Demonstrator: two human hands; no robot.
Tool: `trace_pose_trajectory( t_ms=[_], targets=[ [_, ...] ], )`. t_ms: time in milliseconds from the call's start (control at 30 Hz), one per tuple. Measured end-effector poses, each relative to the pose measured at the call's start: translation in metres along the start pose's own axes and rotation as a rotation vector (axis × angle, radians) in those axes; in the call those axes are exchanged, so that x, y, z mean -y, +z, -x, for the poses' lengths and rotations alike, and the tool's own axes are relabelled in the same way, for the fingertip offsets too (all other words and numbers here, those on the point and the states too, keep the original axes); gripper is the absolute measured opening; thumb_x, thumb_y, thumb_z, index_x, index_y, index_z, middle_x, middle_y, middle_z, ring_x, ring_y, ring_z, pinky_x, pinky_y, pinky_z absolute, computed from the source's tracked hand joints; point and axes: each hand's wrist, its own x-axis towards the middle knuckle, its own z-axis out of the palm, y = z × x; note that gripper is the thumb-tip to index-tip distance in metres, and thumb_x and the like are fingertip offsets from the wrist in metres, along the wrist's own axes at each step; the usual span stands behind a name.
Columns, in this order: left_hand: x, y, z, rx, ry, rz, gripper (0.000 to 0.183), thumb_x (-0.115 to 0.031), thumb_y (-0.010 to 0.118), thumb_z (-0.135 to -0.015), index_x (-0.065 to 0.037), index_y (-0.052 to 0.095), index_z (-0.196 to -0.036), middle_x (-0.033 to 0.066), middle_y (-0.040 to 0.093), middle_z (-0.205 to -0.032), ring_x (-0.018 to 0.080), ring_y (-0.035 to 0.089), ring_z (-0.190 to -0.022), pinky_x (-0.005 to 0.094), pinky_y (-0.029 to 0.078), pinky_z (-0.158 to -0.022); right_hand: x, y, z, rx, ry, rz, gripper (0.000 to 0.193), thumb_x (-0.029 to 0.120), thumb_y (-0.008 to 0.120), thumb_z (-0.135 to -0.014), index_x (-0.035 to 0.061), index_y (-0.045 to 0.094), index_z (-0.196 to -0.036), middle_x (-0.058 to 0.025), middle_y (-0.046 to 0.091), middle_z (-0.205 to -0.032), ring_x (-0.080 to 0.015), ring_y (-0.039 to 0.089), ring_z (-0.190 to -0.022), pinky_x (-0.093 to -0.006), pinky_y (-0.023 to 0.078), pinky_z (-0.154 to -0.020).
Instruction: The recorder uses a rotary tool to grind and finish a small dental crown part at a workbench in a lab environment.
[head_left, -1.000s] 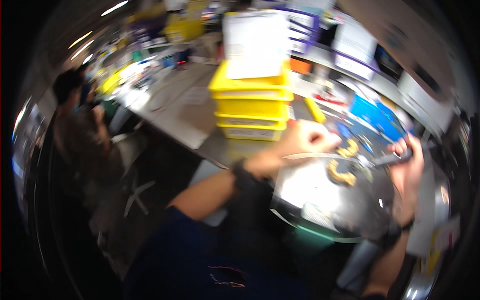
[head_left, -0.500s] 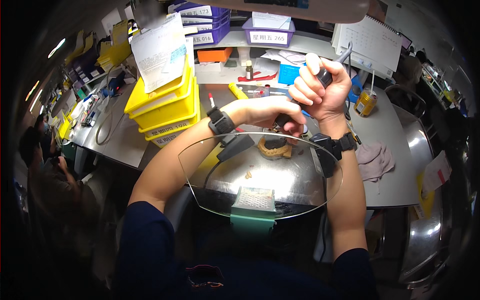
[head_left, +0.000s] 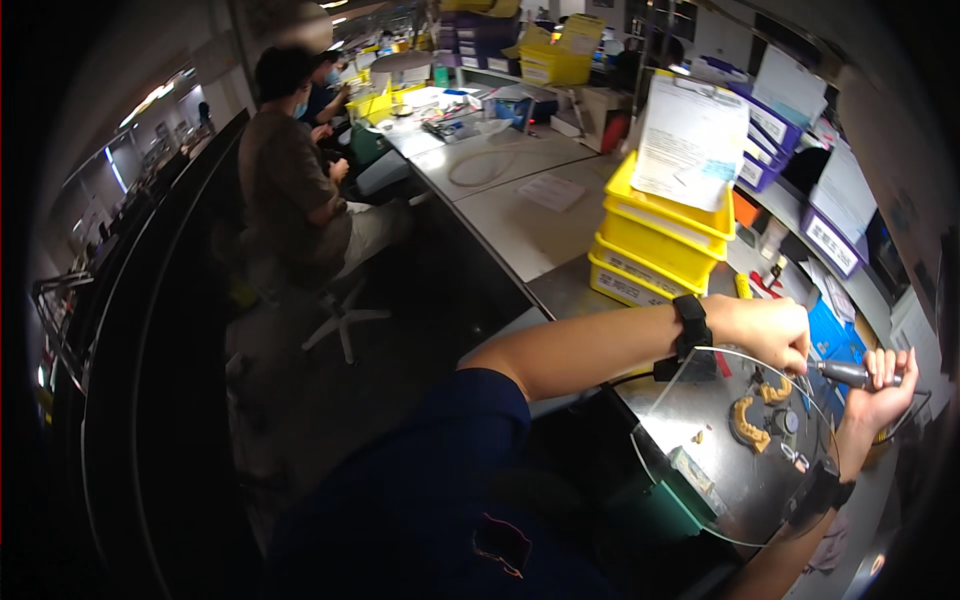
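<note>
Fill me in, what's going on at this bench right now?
The person's right hand holds a dark grey, cylindrical handpiece pointed toward the curled left hand, which is at its front end; whether the left fingers grip anything is hidden. Below the hands, two tan, horseshoe-shaped dental models lie on a shiny metal work surface. A stack of yellow plastic bins topped with white paper sheets stands beyond the left forearm. Off to the left, a co-worker in a brown shirt sits.

mostly dim, glare on tabletop (head_left: 725, 455), dark rim
</note>
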Motion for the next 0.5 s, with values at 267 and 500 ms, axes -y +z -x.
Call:
trace_pose_trajectory(
  t_ms=[267,500],
  targets=[
    [0.004,-0.01,0.047,-0.005,-0.118,-0.17,0.02,-0.02,0.07,-0.077,-0.002,0.072,-0.086,0.0135,0.07,-0.079,0.0256,0.068,-0.071,0.0357,0.052,-0.067,0.071,-0.037,-0.029,-0.14,0.056,0.179,0.025,0.015,0.053,-0.095,0.0073,0.041,-0.074,-0.0005,0.034,-0.064,-0.0082,0.034,-0.055,-0.0219,0.034,-0.057],
    [-0.004,-0.015,0.089,-0.351,-0.083,0.263,0.022,-0.019,0.068,-0.084,0.002,0.069,-0.08,0.0103,0.065,-0.065,0.0151,0.064,-0.062,0.0303,0.048,-0.057,0.116,-0.094,-0.014,-0.327,0.133,0.68,0.023,0.027,0.053,-0.095,0.0077,0.049,-0.084,0.0002,0.044,-0.072,-0.0072,0.042,-0.062,-0.0213,0.038,-0.061]
  ],
)
